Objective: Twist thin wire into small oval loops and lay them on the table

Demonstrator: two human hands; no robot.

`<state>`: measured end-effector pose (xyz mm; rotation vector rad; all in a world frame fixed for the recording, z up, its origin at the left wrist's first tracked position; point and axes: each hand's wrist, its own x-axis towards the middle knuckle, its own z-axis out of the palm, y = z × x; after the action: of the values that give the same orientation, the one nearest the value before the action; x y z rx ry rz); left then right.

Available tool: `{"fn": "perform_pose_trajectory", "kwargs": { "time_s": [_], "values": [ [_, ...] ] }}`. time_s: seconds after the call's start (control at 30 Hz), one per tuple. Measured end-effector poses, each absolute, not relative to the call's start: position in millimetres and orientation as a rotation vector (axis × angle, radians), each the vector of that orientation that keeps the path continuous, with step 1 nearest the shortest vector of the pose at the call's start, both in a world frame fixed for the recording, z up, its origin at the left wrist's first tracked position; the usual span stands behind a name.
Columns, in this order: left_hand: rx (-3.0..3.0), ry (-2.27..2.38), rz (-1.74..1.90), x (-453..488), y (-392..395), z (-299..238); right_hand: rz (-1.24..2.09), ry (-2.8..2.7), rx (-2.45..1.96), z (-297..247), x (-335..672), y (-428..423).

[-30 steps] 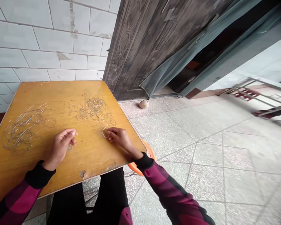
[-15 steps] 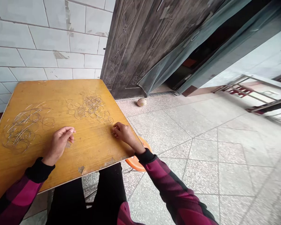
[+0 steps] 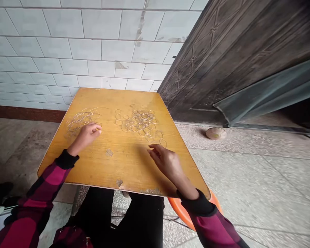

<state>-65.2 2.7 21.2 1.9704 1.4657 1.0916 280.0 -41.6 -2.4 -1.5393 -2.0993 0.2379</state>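
A square yellow wooden table (image 3: 124,165) stands over my lap. At its far left lies a tangle of thin wire pieces (image 3: 79,120). At the far middle lies a pile of small wire rings (image 3: 139,122). My left hand (image 3: 86,135) rests at the edge of the wire tangle, its fingers curled in a pinch at the wires. My right hand (image 3: 165,162) hovers just short of the ring pile, fingers loosely apart, with nothing in it. One ring (image 3: 163,142) lies right beyond its fingertips.
A white tiled wall (image 3: 67,48) rises behind the table, and a dark carved door (image 3: 235,58) stands at the right. A small round object (image 3: 215,133) lies on the stone floor by the door. An orange stool (image 3: 181,210) shows under my right arm.
My right hand has let go of the ring it pinched and drawn back. My left hand has reached forward to the wire tangle. The view has swung left.
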Motion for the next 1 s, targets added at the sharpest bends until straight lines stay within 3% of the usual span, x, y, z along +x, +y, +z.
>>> {"fn": "perform_pose_trajectory", "kwargs": {
  "time_s": [0.2, 0.33, 0.47, 0.57, 0.7, 1.0],
  "values": [
    [2.24, 1.873, 0.741, -124.2, 8.0, 33.1, 0.287, -2.244, -1.257, 16.4, 220.9, -24.5],
    [2.358, 1.8, 0.578, -93.5, 14.0, 29.5, 0.383, -2.334, -1.17, 19.4, 184.5, -12.0],
    [2.449, 2.009, 0.108, -57.5, 23.3, 22.8, 0.454, -2.34, -1.203, 6.0, 172.9, -1.0],
    [2.46, 2.022, 0.036, -48.6, 27.4, 18.2, 0.441, -2.373, -1.253, -6.4, 177.2, 4.3],
    [2.483, 2.021, 0.09, -53.8, 19.9, 23.5, 0.42, -2.383, -1.27, -11.4, 182.3, 5.3],
    [1.894, 1.898, 0.996, -92.5, -2.9, 73.9, 0.533, -2.312, -1.185, -12.5, 182.1, 4.3]
  ]
}}
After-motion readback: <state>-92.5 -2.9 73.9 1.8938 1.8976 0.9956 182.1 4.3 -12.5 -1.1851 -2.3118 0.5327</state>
